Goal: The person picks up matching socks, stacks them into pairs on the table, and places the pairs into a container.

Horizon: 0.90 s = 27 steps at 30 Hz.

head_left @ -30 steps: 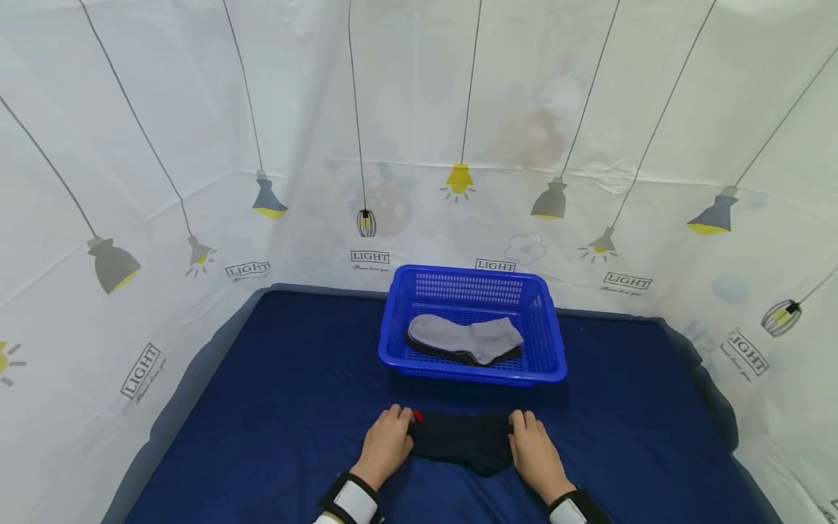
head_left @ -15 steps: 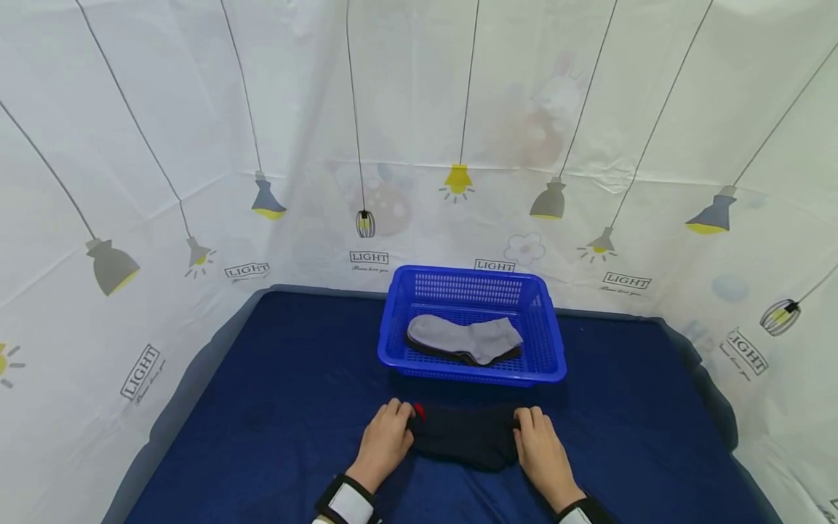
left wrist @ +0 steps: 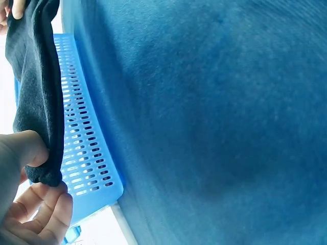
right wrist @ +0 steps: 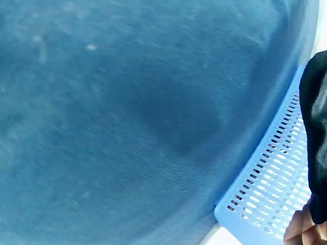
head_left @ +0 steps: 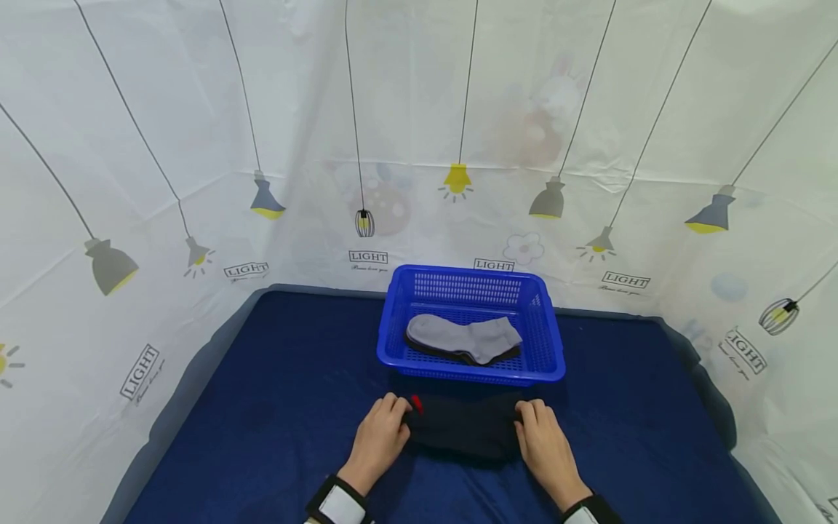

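A dark sock (head_left: pixel 465 429) with a small red mark near its left end is stretched between both hands, in front of the basket. My left hand (head_left: pixel 377 435) pinches its left end; in the left wrist view the thumb and fingers (left wrist: pixel 56 206) close on the dark fabric. The right hand (head_left: pixel 547 445) pinches the opposite end, and only its fingertips show at the edge of the right wrist view. In both wrist views the sock hangs above the cloth, overlapping the basket's side.
Beyond the hands stands a blue plastic basket (head_left: pixel 471 377) with slotted walls. Light grey socks (head_left: pixel 466 338) lie in it on top of black ones (head_left: pixel 439 352). Dark blue cloth (head_left: pixel 294 378) covers the table, and a white sheet printed with lamps (head_left: pixel 419 131) hangs around the back and sides.
Both hands have moved slightly forward and apart with the sock, which is now stretched flatter and closer to the basket. The basket and the socks in it stay where they were.
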Available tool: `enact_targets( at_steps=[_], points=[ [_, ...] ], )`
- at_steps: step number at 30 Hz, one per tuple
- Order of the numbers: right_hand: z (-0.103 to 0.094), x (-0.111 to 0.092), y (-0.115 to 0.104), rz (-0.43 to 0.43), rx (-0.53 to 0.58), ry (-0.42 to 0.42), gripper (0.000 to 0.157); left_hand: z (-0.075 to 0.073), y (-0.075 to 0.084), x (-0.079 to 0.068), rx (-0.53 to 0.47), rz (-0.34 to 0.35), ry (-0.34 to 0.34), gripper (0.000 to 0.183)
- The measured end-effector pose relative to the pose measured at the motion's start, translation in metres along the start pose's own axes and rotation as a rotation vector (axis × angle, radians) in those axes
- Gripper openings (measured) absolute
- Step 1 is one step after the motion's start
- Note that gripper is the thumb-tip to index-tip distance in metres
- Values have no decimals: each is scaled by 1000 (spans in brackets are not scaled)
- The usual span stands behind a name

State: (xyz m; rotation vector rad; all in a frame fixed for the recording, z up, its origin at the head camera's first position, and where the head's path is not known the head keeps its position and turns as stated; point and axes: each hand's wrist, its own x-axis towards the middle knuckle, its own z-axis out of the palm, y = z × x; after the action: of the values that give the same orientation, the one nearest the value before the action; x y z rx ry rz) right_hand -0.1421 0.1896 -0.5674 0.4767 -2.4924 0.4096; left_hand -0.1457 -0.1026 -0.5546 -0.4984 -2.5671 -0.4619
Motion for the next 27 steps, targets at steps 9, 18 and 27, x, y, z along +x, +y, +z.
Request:
enact_targets(
  at_steps=[9, 18, 27],
  points=[
    [-12, 14, -2, -38, 7, 25, 31, -9, -3, 7, -2, 56, 74, 30],
    [-19, 35, 2, -88, 39, 72, 30, -19, -4, 26, 6, 76, 126, 29],
    [-22, 55, 8, -108, 47, 76, 28, -22, -9, 48, -5, 96, 150, 28]
  ],
)
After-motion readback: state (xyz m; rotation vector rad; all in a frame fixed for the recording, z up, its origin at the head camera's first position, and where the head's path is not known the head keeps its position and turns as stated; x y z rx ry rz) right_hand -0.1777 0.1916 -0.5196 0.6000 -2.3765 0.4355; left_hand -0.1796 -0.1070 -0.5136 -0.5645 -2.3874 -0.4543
